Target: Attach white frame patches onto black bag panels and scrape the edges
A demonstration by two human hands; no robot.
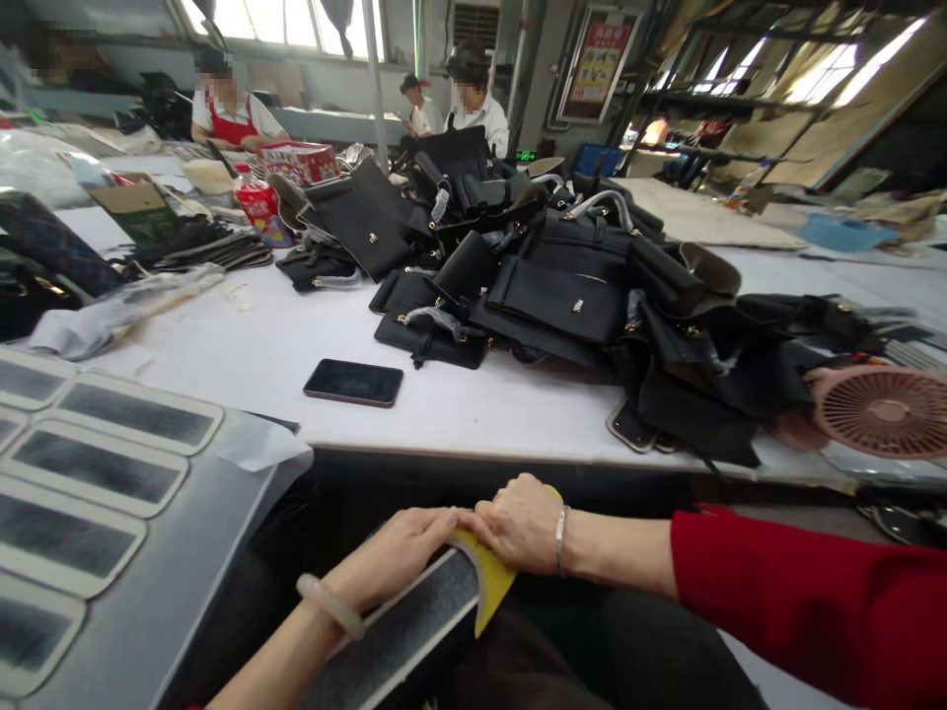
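The right hand (522, 523) is closed on the yellow piece (494, 590), at the end of the dark panel (425, 609), below the table (459, 424). The left hand (396, 554) lies half-bent along the panel's edge, probably for steadying it; whether it grips underneath, I cannot tell.

Bright windows (285, 27) (rear wall) and a framed red poster (600, 61).

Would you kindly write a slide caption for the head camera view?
Right hand gripping a yellow sheet, left hand along a pale-edged panel, before a white table heaped with black bags.
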